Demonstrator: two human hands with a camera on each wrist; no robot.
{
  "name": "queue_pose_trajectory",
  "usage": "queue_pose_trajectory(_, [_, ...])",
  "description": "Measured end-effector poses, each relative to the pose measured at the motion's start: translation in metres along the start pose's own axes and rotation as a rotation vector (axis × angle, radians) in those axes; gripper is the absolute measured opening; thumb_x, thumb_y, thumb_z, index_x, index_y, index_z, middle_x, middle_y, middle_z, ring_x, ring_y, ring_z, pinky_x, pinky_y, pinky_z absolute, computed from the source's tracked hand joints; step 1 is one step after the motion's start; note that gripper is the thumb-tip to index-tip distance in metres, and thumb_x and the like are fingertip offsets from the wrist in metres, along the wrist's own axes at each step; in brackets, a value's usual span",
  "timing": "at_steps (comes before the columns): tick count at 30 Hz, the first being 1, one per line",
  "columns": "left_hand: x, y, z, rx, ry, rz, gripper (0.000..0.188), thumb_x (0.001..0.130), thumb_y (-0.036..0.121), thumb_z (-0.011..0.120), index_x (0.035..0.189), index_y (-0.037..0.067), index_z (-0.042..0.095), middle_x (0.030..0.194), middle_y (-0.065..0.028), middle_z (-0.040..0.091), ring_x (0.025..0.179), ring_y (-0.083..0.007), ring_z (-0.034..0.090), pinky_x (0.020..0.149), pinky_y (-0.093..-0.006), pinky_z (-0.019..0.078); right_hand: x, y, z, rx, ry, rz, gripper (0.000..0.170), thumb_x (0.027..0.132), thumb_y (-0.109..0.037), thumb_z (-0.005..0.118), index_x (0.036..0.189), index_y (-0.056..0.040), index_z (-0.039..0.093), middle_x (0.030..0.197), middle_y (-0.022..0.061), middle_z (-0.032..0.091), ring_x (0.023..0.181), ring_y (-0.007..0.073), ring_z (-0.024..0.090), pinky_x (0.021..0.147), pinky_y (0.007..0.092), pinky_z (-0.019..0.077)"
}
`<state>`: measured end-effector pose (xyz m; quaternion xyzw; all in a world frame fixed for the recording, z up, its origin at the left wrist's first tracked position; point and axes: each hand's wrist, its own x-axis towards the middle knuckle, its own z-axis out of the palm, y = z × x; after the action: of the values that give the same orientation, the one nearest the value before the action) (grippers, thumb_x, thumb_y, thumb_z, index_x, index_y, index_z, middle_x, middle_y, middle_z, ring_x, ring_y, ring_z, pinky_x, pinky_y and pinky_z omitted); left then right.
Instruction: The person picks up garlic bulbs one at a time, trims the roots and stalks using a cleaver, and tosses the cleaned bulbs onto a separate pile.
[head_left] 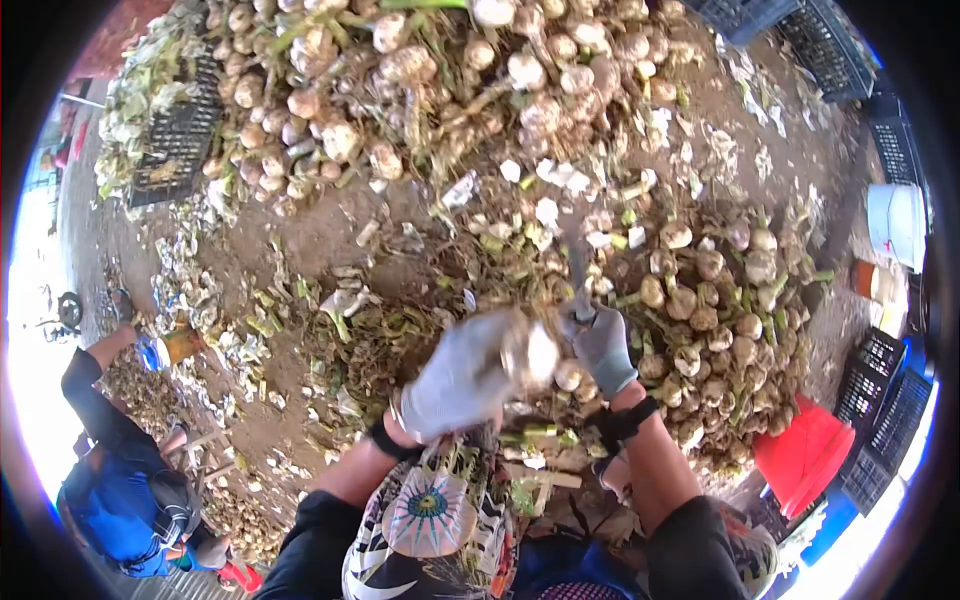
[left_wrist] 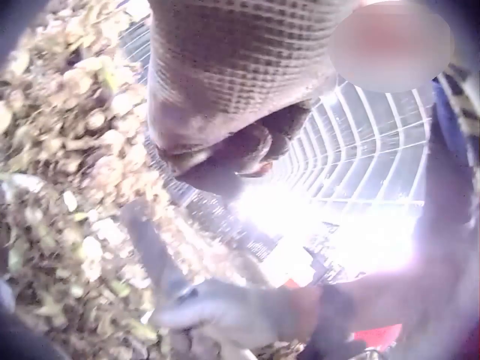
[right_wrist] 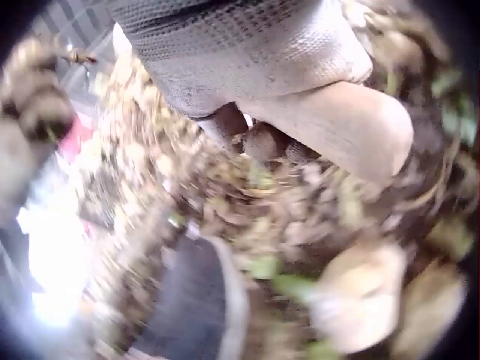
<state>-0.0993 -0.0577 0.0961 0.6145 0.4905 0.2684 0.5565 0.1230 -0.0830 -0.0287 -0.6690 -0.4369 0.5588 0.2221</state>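
At the far left edge of our view, another person in blue (head_left: pixel 120 500) sits low on the ground, well apart from our hands. Above them, a black crate (head_left: pixel 185 130) stands among pale leaves, beside the large pile of bulbs (head_left: pixel 405 65) that stretches over the top. Between that pile and us we see brown ground (head_left: pixel 310 235) strewn with peelings, then a mat of leaf scraps (head_left: pixel 380 345) near our knees. Our gloved left hand (head_left: pixel 455 375) is curled round a pale bulb (head_left: pixel 540 355), blurred, so we cannot tell how the fingers lie; it sits out in front of our lap, probably to keep it within easy reach of the knife. Just beside it, our gloved right hand (head_left: pixel 605 350) grips the knife (head_left: pixel 577 260) low down, the blade pointing away from us, which we judge keeps the edge off our legs. The two hands are so near each other that the blade has little slack on the bulb side, with more room forward, over the littered ground. Right of the knife, the smaller heap of bulbs (head_left: pixel 705 320) hems in our forearm, its outer edge running towards a red tub (head_left: pixel 800 455), stacked dark crates (head_left: pixel 870 375) and a white bucket (head_left: pixel 895 225).
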Motion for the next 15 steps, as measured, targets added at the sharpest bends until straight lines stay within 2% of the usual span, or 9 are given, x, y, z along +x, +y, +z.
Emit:
queue_pose_trajectory(2, [0.015,-0.029,0.009,0.107,-0.014,-0.07,0.02,0.083,0.009,0.064,0.102,0.008,0.062,0.099,-0.0134,0.066,0.089,-0.0371,0.064,0.076,-0.0387,0.0527,-0.018,-0.042,0.002,0.64,-0.081,0.154,0.02,0.095,-0.018,0.067,0.105,-0.0008,0.071,0.085,0.0022,0.068,0.077,0.0105,0.062,0.071,0.0279,0.0513])
queue_pose_trajectory(3, [0.022,-0.041,0.011,0.309,0.036,0.119,0.021,0.083,0.007,0.064,0.104,0.006,0.061,0.104,-0.0156,0.064,0.094,-0.0373,0.062,0.08,-0.0384,0.0517,-0.014,-0.039,0.001,0.659,-0.14,0.123,0.026,0.097,-0.02,0.065,0.113,0.0005,0.068,0.096,0.0036,0.069,0.084,0.0136,0.064,0.077,0.0284,0.0517])
queue_pose_trajectory(4, [0.028,-0.051,0.012,0.512,0.085,0.308,0.022,0.084,0.006,0.063,0.105,0.004,0.061,0.109,-0.0177,0.063,0.1,-0.0376,0.06,0.085,-0.0381,0.0506,-0.016,-0.079,0.012,1.023,-0.086,0.246,0.026,0.096,-0.018,0.065,0.111,0.0029,0.068,0.095,0.0048,0.069,0.084,0.0138,0.064,0.079,0.0291,0.0529])
queue_pose_trajectory(6, [0.028,-0.062,0.014,0.708,0.101,0.249,0.027,0.086,0.009,0.065,0.112,0.004,0.062,0.123,-0.0188,0.058,0.113,-0.0363,0.055,0.094,-0.0377,0.0465,-0.001,-0.076,0.016,0.923,-0.085,0.139,0.023,0.096,-0.016,0.065,0.106,0.0039,0.068,0.094,0.0076,0.071,0.081,0.0171,0.066,0.077,0.0303,0.0546])
queue_pose_trajectory(8, [0.024,-0.065,0.013,0.269,0.62,-0.011,0.028,0.092,0.013,0.061,0.119,0.004,0.061,0.119,-0.0163,0.061,0.113,-0.0297,0.058,0.095,-0.0371,0.0463,0.003,-0.084,0.016,0.865,-0.151,0.073,0.022,0.093,-0.015,0.067,0.105,0.0027,0.069,0.09,0.0088,0.071,0.078,0.0186,0.067,0.075,0.0314,0.0551])
queue_pose_trajectory(9, [0.021,-0.069,0.006,-0.051,0.474,-0.359,0.033,0.097,0.018,0.059,0.125,0.001,0.059,0.116,-0.0119,0.064,0.111,-0.0252,0.059,0.096,-0.0372,0.0461,0.003,-0.09,0.017,0.8,-0.215,-0.004,0.021,0.091,-0.014,0.068,0.104,0.0015,0.07,0.087,0.01,0.072,0.076,0.02,0.069,0.072,0.0324,0.0556])
queue_pose_trajectory(10, [0.02,-0.067,0.008,-0.574,0.442,-0.374,0.031,0.096,0.014,0.06,0.125,0.0,0.059,0.111,-0.0102,0.065,0.1,-0.0213,0.063,0.088,-0.0351,0.0511,0.003,-0.092,0.019,0.799,-0.222,-0.01,0.021,0.091,-0.014,0.068,0.104,0.0015,0.07,0.087,0.01,0.072,0.076,0.02,0.069,0.072,0.0324,0.0556])
queue_pose_trajectory(12, [0.011,-0.074,0.007,-0.968,0.295,-0.58,0.03,0.096,0.008,0.056,0.124,-0.001,0.06,0.107,-0.0053,0.066,0.093,-0.0161,0.064,0.083,-0.0301,0.0518,0.005,-0.094,0.023,0.041,-0.088,-0.276,0.021,0.084,-0.015,0.072,0.103,-0.004,0.071,0.081,0.0116,0.072,0.074,0.0234,0.07,0.069,0.0353,0.0558])
queue_pose_trajectory(15, [0.003,-0.092,0.004,-0.604,0.196,-0.52,0.032,0.092,0.005,0.055,0.123,-0.001,0.061,0.106,-0.0062,0.066,0.092,-0.0152,0.064,0.082,-0.0281,0.0524,0.01,-0.077,0.021,-0.434,-0.119,-0.094,0.024,0.086,-0.026,0.068,0.103,-0.0092,0.071,0.083,0.0108,0.072,0.079,0.0286,0.072,0.073,0.0397,0.0559])
